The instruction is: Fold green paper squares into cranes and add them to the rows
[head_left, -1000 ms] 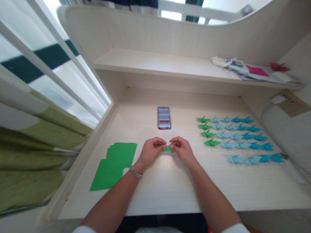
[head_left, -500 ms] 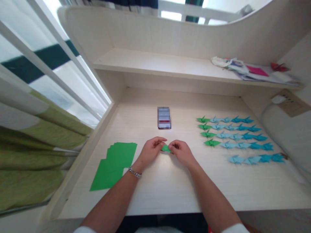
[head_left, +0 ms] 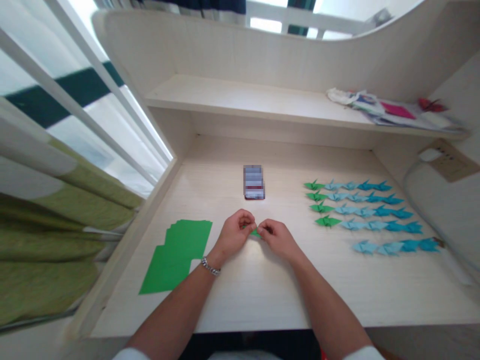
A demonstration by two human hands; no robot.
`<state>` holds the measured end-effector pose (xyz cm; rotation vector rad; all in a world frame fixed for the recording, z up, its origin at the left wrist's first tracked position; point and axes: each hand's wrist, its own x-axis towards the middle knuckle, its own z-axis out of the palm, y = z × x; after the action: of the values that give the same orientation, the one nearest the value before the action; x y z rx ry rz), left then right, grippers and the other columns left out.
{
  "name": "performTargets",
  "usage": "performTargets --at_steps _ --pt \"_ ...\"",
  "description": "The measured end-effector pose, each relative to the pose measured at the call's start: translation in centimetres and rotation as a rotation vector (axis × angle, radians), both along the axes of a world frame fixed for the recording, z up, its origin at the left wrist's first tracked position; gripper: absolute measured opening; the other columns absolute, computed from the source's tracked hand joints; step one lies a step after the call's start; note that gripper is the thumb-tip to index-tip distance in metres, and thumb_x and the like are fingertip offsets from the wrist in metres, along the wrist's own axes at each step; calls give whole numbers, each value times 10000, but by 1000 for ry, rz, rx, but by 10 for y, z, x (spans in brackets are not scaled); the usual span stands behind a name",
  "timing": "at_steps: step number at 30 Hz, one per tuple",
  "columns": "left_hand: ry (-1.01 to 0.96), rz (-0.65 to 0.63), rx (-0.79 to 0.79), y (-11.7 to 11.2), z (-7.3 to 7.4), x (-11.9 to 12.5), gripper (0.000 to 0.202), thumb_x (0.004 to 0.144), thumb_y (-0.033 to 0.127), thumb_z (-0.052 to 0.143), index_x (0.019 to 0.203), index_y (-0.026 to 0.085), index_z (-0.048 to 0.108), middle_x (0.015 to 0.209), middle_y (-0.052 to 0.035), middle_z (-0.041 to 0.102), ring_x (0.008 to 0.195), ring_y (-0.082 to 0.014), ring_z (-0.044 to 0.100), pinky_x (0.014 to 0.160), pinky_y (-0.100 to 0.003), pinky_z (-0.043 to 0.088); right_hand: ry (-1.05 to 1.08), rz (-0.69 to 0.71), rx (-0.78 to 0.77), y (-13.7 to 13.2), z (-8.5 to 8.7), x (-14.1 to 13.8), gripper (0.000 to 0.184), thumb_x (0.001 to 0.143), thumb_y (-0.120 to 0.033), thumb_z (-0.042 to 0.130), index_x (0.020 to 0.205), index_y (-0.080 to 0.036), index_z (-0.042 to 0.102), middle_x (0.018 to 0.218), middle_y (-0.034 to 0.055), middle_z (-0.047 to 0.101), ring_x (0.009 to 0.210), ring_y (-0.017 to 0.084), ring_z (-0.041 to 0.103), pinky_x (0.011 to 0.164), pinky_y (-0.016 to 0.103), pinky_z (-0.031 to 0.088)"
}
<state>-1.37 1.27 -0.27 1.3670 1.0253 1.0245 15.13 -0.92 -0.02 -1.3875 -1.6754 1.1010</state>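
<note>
My left hand (head_left: pixel 235 233) and my right hand (head_left: pixel 276 236) meet at the middle of the pale wooden desk (head_left: pixel 262 295), fingers pinched together on a small folded green paper (head_left: pixel 255 232). Only a sliver of the paper shows between the fingertips. A silver bracelet sits on my left wrist. A stack of green paper sheets (head_left: pixel 176 255) lies to the left of my hands.
Rows of folded paper cranes (head_left: pixel 360 212), green at the left and blue to the right, lie on the desk's right side. A phone (head_left: pixel 254 182) lies beyond my hands. The shelf above holds papers (head_left: pixel 382 111) at the right. A window rail and green curtain are on the left.
My hands have drawn closer together over the green paper, so less of it shows now. The rest of the desk is unchanged.
</note>
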Motion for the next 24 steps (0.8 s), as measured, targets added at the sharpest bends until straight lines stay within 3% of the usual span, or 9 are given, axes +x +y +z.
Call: performTargets --at_steps 4,9,15,18,24 --pt "-68 58 -58 0 4 3 314 762 259 636 1042 151 545 807 -36 646 748 -139 619 690 -268 494 152 -120 -40 4 -6 0 206 771 -357 577 692 -173 627 605 -5 574 586 134 498 551 235 380" --pt "-122 43 -88 0 1 5 337 670 257 727 946 139 574 862 -58 669 792 -152 640 756 -292 511 344 -213 -88 8 -12 -2 250 728 -411 625 723 -164 663 631 18 620 601 150 539 571 255 428" --pt "-112 74 -137 2 -3 2 347 657 217 726 966 142 586 806 -48 690 740 -160 661 689 -279 528 261 -210 -44 6 -9 -5 217 740 -368 624 798 -175 702 779 51 693 723 184 611 678 291 472" --pt "-101 61 -124 2 -1 2 375 683 213 705 1033 147 587 836 -56 697 782 -169 667 725 -292 530 259 -207 -2 4 -6 -6 198 748 -317 620 875 -186 696 863 59 700 775 189 626 721 300 484" --pt "-208 105 -145 2 -2 6 538 593 177 769 1078 146 538 891 -72 695 827 -186 669 781 -336 537 255 -300 32 3 -2 -8 194 748 -296 613 889 -180 679 839 56 697 736 186 624 685 301 492"
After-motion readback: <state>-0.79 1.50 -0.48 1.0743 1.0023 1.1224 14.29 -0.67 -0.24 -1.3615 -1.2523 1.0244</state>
